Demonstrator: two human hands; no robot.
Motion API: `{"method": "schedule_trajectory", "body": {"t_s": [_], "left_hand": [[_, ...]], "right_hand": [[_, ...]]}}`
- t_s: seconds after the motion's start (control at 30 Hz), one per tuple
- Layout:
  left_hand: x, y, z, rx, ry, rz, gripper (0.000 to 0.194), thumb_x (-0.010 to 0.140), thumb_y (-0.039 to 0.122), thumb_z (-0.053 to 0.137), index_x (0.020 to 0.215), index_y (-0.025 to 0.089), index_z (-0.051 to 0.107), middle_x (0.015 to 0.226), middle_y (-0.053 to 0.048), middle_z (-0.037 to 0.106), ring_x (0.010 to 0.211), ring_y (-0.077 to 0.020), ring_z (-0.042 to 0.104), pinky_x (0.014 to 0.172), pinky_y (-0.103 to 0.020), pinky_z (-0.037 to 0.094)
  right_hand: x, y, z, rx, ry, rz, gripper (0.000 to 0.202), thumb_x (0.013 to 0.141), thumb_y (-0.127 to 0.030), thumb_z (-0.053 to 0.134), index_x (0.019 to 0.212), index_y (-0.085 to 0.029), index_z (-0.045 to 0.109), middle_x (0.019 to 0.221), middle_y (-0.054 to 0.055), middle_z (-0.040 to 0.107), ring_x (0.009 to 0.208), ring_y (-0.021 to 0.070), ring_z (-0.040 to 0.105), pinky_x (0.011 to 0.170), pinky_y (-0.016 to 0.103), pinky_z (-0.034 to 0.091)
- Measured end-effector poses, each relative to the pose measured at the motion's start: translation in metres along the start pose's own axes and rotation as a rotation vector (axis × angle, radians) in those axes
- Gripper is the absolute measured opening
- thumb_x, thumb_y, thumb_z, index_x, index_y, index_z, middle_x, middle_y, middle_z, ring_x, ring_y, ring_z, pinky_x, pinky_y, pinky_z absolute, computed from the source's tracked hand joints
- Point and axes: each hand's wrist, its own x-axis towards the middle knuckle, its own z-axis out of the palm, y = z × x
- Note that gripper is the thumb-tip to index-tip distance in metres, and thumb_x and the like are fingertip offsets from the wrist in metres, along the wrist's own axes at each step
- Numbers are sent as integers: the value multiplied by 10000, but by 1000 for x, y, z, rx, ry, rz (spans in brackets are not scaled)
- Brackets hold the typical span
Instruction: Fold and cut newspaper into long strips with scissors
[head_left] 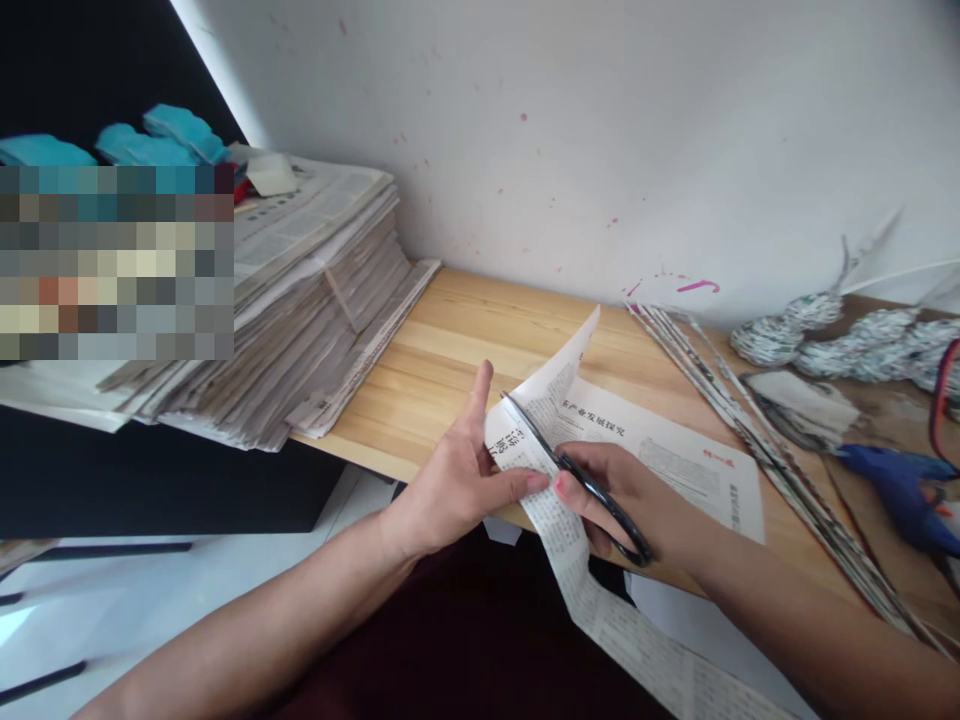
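My right hand (637, 490) is wrapped round the black handles of a pair of scissors (596, 488). The blades point up and left and lie across a newspaper sheet (559, 535). With thumb on top, my left hand (446, 485) pinches that sheet beside the blades, its index finger stretched upward. A long printed strip of the sheet hangs over the table edge toward my lap, and its far corner stands folded up. Under my right hand, another printed page (697, 470) lies flat on the wooden table.
A tall newspaper stack (322, 290) stands on the left, with blue packets (176, 135) behind it. Thin rolled paper sticks (772, 460) lie at right. Beyond them are braided paper coils (787, 325) and a blue glue gun (900, 490). A white wall (562, 130) closes off the back.
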Motion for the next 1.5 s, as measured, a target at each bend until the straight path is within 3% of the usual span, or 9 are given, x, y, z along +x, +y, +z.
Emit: {"method": "schedule_trajectory", "body": {"t_s": [0.37,0.5,0.67,0.77,0.97,1.1,1.2,1.33,1.5], "left_hand": [[2,5,-12,61,47,3,1322,766,197,843,1603,334,-171,1129,-57,742,975,-189,721,923,-370,553],[16,24,-43,236,110,52,1311,723,217,860,1625,303,-88,1346,-136,658,1123,-239,690,994,-424,539],[62,67,-106,821,284,142,1158,743,174,788,1643,266,66,1366,-162,647,1072,-267,697,962,-477,557],[100,88,-126,1199,342,238,1102,748,75,712,1644,276,103,1498,-144,555,1208,-311,642,1022,-493,528],[169,110,-122,1470,270,305,855,776,7,637,1553,287,412,1468,-54,569,1419,-394,464,1184,-531,367],[187,113,-114,1559,311,389,710,894,88,583,1558,238,383,1612,-53,397,1498,-402,335,1205,-534,330],[173,104,-106,1574,351,365,678,936,211,582,1566,144,341,1595,-105,420,1504,-398,318,1221,-533,296],[119,78,-93,1581,257,260,650,956,315,573,1545,120,381,1464,-157,581,1393,-347,505,1173,-507,379],[47,38,-79,1526,189,264,850,917,511,625,1601,178,247,1630,-184,373,1511,-316,354,1227,-505,321]], "right_hand": [[17,-1,6,29,98,36,491,783,-626,753,728,-218,485,507,-93,453,367,66,425,345,204,397],[14,-1,3,59,145,4,506,803,-637,723,709,-213,463,525,-78,493,367,66,469,371,203,401],[-1,18,-7,60,269,38,490,855,-659,653,746,-215,474,554,-74,486,411,63,441,394,205,376],[-14,30,-12,26,354,24,475,852,-643,659,740,-219,477,560,-66,494,426,84,471,425,235,405],[-44,37,-10,-86,533,80,497,871,-685,587,716,-230,462,528,-68,434,422,90,407,420,243,300],[-57,44,-8,-154,583,57,491,882,-699,559,714,-241,496,483,-42,477,453,132,450,470,285,350],[-63,52,-8,-189,636,50,488,881,-708,553,708,-252,518,465,-27,498,457,157,486,489,313,386],[-66,56,-10,-182,649,25,489,857,-715,582,699,-255,538,460,-24,514,433,158,496,479,320,405],[-60,52,-7,-135,693,15,450,858,-679,613,724,-256,543,486,-41,508,433,146,504,476,307,435]]}}
